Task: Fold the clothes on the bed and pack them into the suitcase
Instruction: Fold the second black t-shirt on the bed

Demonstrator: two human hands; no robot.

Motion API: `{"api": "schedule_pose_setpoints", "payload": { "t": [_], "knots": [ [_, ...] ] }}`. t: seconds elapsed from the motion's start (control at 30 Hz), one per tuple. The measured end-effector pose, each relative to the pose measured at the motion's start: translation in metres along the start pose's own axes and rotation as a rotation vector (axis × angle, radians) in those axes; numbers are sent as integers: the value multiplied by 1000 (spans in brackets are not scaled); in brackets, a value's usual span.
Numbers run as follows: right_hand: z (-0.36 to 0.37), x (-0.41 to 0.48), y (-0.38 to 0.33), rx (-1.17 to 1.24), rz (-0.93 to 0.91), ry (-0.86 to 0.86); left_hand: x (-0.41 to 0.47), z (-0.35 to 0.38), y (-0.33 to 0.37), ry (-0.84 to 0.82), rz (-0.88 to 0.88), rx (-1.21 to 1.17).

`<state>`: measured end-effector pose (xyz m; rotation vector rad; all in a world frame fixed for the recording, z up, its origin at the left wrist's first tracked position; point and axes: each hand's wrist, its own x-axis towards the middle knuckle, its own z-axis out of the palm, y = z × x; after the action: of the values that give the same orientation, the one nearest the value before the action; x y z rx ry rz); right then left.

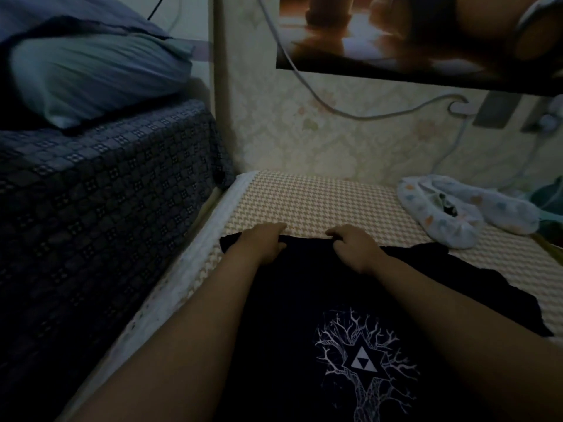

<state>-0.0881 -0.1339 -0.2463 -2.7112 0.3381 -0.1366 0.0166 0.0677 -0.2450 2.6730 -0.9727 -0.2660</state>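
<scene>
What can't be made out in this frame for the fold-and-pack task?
Suitcase: nowhere in the head view.
Black T-shirt: head view, lower part cut off by the bottom edge, sides covered by the forearms.
Left hand and right hand: head view, at the shirt's far edge; dim light hides whether they pinch it or only press it.
Pale patterned bundle: head view, too dim and blurred to identify.

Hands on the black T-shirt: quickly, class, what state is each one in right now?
Left hand: pinches the far edge of the black T-shirt.
Right hand: fingers curled, grips the same edge.
</scene>
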Motion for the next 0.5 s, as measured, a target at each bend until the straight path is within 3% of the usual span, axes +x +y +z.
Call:
{"api": "schedule_pose_setpoints", "payload": {
  "t": [0.1, 0.17, 0.3, 0.4, 0.5],
  "knots": [
    [-14, -8, 27, -233, 21, -85, 6, 2, 5, 87, -67, 124],
    [-18, -8, 40, -222, 25, -71, 5, -3, 4, 218, -197, 123],
    [-26, 7, 50, -403, 30, 352, 3, -7, 0, 560, -354, 277],
    [-24, 11, 55, -341, 40, 406, 6, 3, 8, 474, -340, 303],
    [-20, -1, 68, -307, -34, 322, 20, 6, 25, 316, -12, 156]
  ]
}}
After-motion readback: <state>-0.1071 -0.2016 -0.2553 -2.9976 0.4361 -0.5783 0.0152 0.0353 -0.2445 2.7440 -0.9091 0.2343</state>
